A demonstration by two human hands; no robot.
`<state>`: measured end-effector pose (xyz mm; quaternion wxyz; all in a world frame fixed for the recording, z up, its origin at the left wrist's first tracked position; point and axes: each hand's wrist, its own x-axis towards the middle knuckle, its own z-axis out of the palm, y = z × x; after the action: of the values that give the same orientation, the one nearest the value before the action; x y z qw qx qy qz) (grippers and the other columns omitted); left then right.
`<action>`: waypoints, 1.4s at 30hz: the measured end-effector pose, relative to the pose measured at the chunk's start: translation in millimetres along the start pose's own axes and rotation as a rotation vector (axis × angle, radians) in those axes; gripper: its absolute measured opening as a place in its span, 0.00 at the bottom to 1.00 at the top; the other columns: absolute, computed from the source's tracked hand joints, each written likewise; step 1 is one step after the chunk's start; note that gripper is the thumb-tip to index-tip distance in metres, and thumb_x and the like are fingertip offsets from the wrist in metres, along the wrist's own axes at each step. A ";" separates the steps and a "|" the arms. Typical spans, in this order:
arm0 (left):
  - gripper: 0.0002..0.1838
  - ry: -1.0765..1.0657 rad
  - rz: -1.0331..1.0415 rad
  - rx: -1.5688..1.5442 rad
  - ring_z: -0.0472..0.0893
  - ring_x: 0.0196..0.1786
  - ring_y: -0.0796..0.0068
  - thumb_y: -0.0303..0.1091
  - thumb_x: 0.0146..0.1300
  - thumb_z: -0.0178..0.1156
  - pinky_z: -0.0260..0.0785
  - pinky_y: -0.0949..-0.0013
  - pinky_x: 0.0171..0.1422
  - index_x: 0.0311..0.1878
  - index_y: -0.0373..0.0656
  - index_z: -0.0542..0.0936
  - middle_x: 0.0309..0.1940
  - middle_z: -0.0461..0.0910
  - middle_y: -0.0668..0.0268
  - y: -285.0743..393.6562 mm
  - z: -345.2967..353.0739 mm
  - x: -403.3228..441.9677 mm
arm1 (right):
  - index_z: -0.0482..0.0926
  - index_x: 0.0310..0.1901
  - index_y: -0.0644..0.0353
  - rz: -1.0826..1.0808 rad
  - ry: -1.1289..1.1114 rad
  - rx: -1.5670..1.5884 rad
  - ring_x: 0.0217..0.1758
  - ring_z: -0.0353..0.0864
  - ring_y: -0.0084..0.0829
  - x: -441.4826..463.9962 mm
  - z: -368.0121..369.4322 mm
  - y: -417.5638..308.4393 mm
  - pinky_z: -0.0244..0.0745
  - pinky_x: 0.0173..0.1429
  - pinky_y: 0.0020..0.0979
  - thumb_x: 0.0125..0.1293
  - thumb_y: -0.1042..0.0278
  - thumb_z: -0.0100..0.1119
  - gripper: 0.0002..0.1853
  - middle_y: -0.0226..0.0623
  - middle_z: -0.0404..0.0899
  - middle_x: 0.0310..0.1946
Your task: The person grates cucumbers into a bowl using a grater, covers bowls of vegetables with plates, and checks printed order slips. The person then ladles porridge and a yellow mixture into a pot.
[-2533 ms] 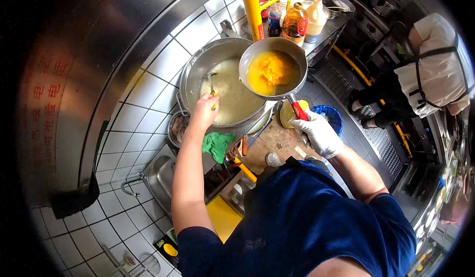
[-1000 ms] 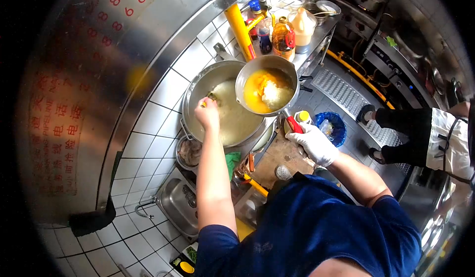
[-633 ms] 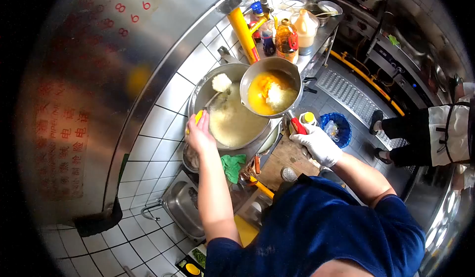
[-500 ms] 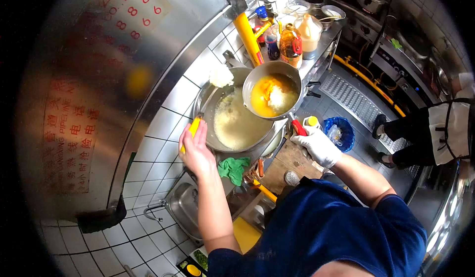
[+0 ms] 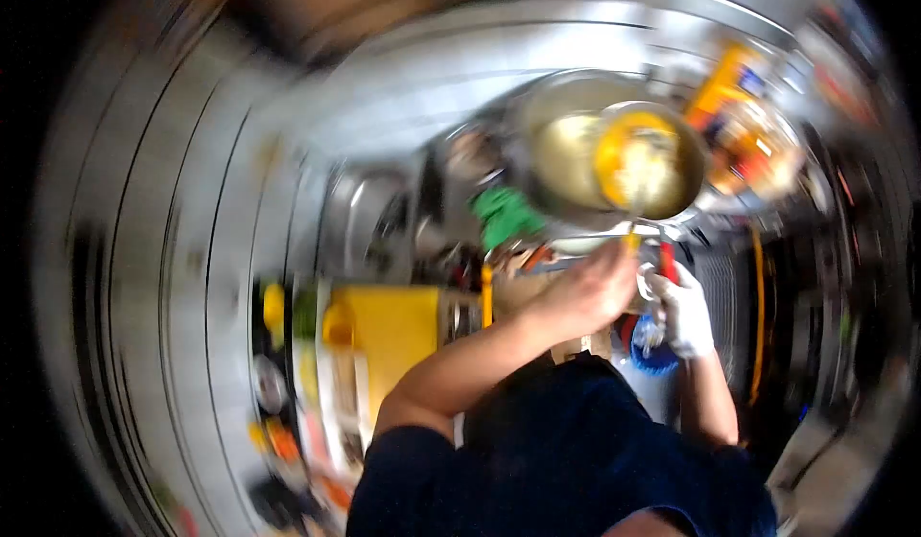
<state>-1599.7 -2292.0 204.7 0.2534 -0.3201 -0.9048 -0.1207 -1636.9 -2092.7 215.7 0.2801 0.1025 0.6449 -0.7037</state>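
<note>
The picture is smeared by motion. My left hand point(image 5: 604, 283), bare, is closed round the yellow handle of a spoon point(image 5: 631, 240), whose head is over or in the small saucepan point(image 5: 693, 168). A pale lump sits on yellow-orange contents in that pan; whether it rests on the spoon I cannot tell. In a white glove, my right hand point(image 5: 684, 312) grips the saucepan's red handle. The saucepan overlaps the right side of a large pot point(image 5: 532, 105) with cloudy, pale liquid.
A green cloth point(image 5: 507, 218) lies below and left of the pot. Further left are a metal sink point(image 5: 360, 216) and a yellow board point(image 5: 408, 331). Blurred bottles point(image 5: 753, 153) and a yellow pipe point(image 5: 720, 81) stand right of the saucepan. A blue-lined bin point(image 5: 654, 357) is on the floor.
The view has swung left. My left hand has brought the spoon from above the large pot's left rim across to the saucepan. My right hand still holds the saucepan. The other person has left the view.
</note>
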 end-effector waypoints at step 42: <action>0.24 0.413 -2.200 0.803 0.76 0.59 0.40 0.24 0.61 0.57 0.71 0.49 0.66 0.62 0.28 0.72 0.63 0.69 0.35 658.6 -124.4 -607.5 | 0.74 0.64 0.57 1.032 -1.431 -1.029 0.53 0.80 0.34 -505.5 255.2 581.6 0.73 0.63 0.37 0.79 0.31 0.37 0.35 0.38 0.82 0.53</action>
<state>-725.5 -2149.6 21.1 0.2370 0.7563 -0.6091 -0.0307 -859.9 -2213.2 14.3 0.8788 -0.2092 0.4278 -0.0310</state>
